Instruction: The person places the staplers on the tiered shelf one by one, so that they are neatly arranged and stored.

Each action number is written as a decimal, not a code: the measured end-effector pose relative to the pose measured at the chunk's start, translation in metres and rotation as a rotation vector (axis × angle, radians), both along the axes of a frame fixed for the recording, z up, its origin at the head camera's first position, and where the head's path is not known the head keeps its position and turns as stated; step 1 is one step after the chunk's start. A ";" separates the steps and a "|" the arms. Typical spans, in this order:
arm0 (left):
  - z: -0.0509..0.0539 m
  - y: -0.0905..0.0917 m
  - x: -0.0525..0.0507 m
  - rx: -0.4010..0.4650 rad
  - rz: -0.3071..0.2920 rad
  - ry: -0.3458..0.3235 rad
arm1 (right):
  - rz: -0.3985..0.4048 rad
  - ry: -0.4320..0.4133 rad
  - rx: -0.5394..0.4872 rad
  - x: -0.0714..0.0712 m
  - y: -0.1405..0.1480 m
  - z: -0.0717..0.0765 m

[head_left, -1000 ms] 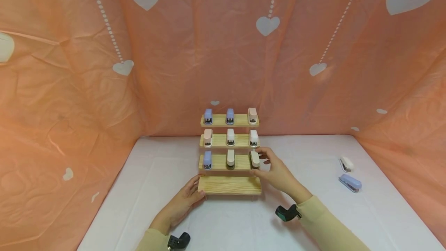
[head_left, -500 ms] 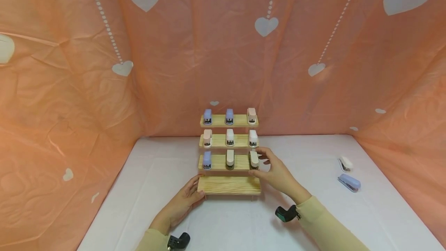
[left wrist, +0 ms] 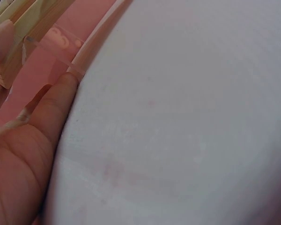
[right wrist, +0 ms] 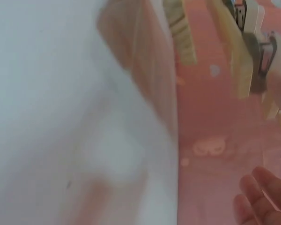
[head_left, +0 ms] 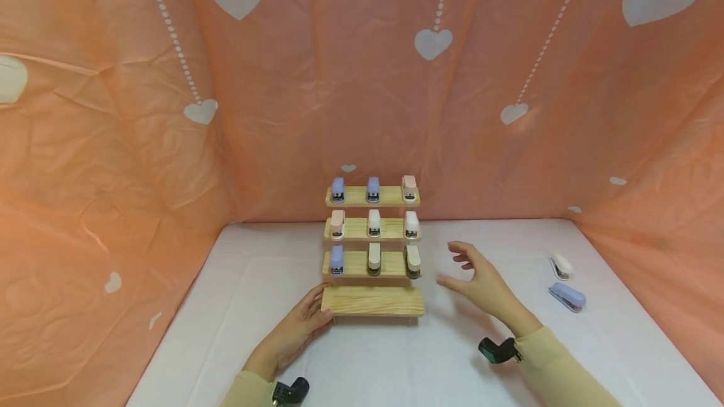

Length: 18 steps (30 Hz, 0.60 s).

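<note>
A tiered wooden display rack point(head_left: 373, 301) stands at mid-table with small staplers on its upper three boards. My left hand point(head_left: 296, 333) holds the left end of the lowest board, thumb at the front and fingers behind; the left wrist view shows the thumb against the board's edge point(left wrist: 11, 65). To the right of the rack, my right hand point(head_left: 481, 284) is apart from it with fingers spread, holding nothing. Nearest to that hand is a cream stapler point(head_left: 413, 260) on the third board's right end. Beside it stand another cream stapler point(head_left: 374, 257) and a lilac stapler point(head_left: 337, 259).
On the table's right side lie a white stapler point(head_left: 562, 266) and a lilac stapler point(head_left: 568, 297). Higher boards carry lilac, pink and white staplers point(head_left: 374, 222). An orange curtain point(head_left: 362, 93) with hearts encloses the white table point(head_left: 254, 269) at back and sides.
My right hand has let go of the cream stapler at the third board's right end and moved off to the right. My left hand has stayed on the rack.
</note>
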<state>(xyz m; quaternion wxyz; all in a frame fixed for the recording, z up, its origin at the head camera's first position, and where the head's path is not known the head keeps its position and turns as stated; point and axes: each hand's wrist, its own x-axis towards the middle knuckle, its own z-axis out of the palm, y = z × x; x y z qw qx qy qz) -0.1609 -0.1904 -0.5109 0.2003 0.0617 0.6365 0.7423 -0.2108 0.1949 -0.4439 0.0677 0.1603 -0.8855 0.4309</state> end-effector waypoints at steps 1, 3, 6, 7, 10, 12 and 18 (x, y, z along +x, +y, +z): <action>0.000 0.000 0.000 0.002 -0.001 0.001 | -0.007 -0.001 0.007 0.000 0.003 -0.002; 0.000 0.000 0.000 0.003 -0.003 0.007 | -0.023 -0.004 0.024 0.000 0.010 -0.005; -0.001 0.000 0.001 0.009 -0.001 0.005 | -0.037 0.000 0.045 0.001 0.020 -0.008; -0.001 0.000 0.001 0.011 -0.001 0.003 | -0.043 0.001 0.050 0.001 0.024 -0.009; -0.001 -0.001 0.001 0.011 0.000 0.001 | -0.059 -0.006 0.058 0.002 0.034 -0.012; -0.001 -0.001 0.001 0.009 0.000 0.000 | -0.073 -0.015 0.059 0.003 0.041 -0.013; 0.000 -0.001 0.001 0.008 -0.002 -0.002 | -0.111 -0.023 0.056 0.006 0.060 -0.018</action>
